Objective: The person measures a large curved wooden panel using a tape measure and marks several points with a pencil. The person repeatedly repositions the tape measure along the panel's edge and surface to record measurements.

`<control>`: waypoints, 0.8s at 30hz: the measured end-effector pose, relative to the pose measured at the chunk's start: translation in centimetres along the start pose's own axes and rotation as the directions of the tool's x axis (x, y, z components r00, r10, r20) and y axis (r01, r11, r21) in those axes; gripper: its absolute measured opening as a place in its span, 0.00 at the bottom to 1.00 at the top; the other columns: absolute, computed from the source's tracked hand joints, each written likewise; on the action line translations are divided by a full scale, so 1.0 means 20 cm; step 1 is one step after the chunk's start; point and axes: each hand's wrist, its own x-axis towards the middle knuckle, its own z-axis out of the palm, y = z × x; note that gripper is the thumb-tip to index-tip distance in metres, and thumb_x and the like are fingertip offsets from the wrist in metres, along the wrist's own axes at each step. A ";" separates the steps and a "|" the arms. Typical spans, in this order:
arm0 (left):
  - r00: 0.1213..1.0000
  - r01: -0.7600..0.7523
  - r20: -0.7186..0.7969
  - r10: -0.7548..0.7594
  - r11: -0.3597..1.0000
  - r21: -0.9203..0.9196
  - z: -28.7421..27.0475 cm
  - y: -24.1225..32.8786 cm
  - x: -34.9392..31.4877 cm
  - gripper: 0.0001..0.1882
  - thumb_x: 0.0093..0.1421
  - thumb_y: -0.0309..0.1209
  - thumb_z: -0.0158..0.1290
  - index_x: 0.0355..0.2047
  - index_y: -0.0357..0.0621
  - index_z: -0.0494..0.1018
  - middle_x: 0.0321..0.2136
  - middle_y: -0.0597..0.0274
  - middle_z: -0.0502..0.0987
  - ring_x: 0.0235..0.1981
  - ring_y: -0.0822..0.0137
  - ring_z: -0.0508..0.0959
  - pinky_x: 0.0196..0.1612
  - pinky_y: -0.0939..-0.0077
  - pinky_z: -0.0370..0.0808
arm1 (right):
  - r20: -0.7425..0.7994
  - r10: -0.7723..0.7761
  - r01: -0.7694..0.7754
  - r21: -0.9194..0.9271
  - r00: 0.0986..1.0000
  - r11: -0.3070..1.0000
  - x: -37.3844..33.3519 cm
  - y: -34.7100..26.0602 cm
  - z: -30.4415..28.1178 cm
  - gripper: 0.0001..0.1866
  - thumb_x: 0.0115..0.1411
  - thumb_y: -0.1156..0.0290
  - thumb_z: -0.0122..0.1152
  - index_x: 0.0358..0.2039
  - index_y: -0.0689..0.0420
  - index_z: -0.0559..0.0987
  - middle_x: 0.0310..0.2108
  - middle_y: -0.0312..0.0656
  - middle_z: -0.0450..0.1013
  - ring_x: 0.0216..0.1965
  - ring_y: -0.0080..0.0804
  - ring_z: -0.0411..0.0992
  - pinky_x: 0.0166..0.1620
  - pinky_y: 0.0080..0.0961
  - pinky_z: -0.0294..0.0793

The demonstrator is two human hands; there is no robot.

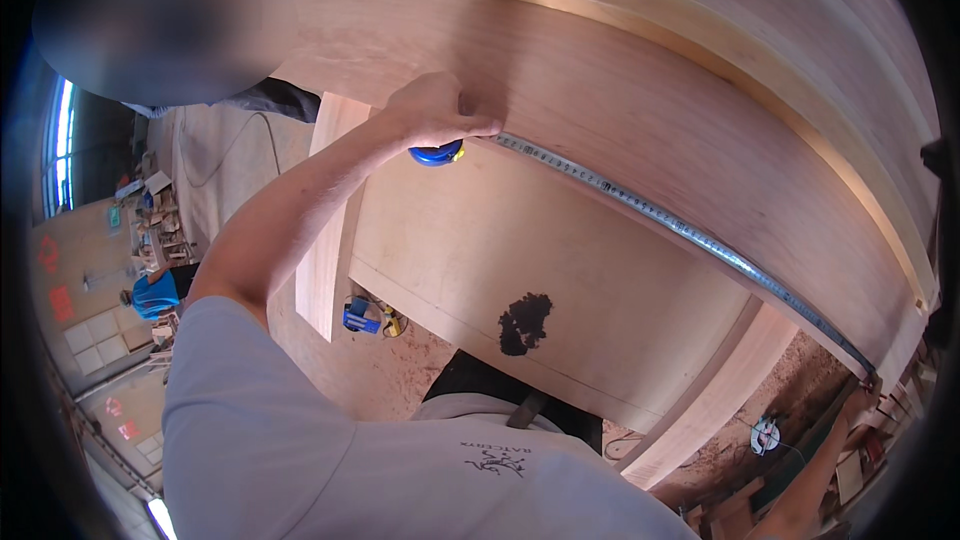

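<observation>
A steel tape measure blade (pixel 640 203) is drawn out along the lower edge of a large curved wooden panel (pixel 620 100). My left hand (pixel 430 112) is closed around the blue tape measure case (pixel 437 154), its fingers resting at the panel edge where the blade comes out. Far off to the right, my right hand (pixel 862 402) is closed at the blade's other end, by the panel's right corner. The fingertips there are small and dark, but they appear to pinch the tape's end. The blade lies nearly straight between both hands.
A thick curved wooden rail (pixel 700 45) runs along the panel. Below lies a pale board (pixel 440 240) with a dark patch (pixel 525 323), between wooden side pieces (pixel 722 380). A blue power tool (pixel 360 315) sits on the dusty floor. A person in blue (pixel 155 295) is at left; another person is nearby, upper left.
</observation>
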 end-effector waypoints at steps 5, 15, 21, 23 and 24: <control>1.000 -0.021 -0.018 0.021 0.999 0.036 0.01 -0.03 0.06 0.29 0.48 0.57 0.67 0.19 0.39 0.76 0.16 0.60 0.74 0.19 0.66 0.74 0.25 0.66 0.69 | -0.035 0.076 -0.078 -0.050 0.996 0.996 -0.03 0.14 -0.03 0.08 0.63 0.74 0.60 0.42 0.60 0.80 0.37 0.45 0.78 0.39 0.36 0.75 0.45 0.29 0.74; 0.973 -0.228 -0.101 0.206 0.917 -0.328 0.14 -0.27 0.15 0.22 0.52 0.44 0.68 0.22 0.36 0.75 0.18 0.65 0.74 0.19 0.75 0.73 0.22 0.74 0.68 | -0.203 -0.012 -0.016 -0.137 0.979 0.990 -0.02 -0.42 -0.05 0.06 0.57 0.76 0.60 0.34 0.56 0.83 0.33 0.47 0.80 0.35 0.45 0.79 0.39 0.34 0.77; 0.981 -0.188 -0.101 0.166 0.942 -0.278 0.12 -0.15 0.17 0.23 0.51 0.40 0.68 0.16 0.38 0.69 0.14 0.69 0.69 0.17 0.77 0.69 0.20 0.72 0.64 | -0.310 -0.034 0.002 -0.104 0.950 0.995 -0.08 -0.45 -0.08 0.04 0.55 0.77 0.64 0.32 0.54 0.82 0.30 0.48 0.79 0.33 0.48 0.78 0.36 0.38 0.78; 0.988 -0.155 -0.056 0.145 0.946 -0.285 0.11 -0.12 0.16 0.22 0.51 0.39 0.68 0.15 0.38 0.69 0.14 0.69 0.69 0.17 0.77 0.69 0.20 0.73 0.65 | -0.276 -0.004 -0.036 -0.143 0.961 0.989 -0.08 -0.45 -0.09 0.05 0.56 0.76 0.65 0.34 0.53 0.82 0.29 0.48 0.78 0.33 0.49 0.78 0.36 0.39 0.78; 0.991 -0.134 -0.033 0.130 0.949 -0.284 0.09 -0.12 0.16 0.21 0.51 0.39 0.68 0.15 0.38 0.70 0.13 0.69 0.69 0.17 0.77 0.69 0.20 0.73 0.65 | -0.258 0.012 -0.054 -0.158 0.966 0.986 -0.09 -0.46 -0.10 0.06 0.56 0.75 0.65 0.34 0.53 0.82 0.29 0.48 0.78 0.33 0.49 0.78 0.36 0.39 0.78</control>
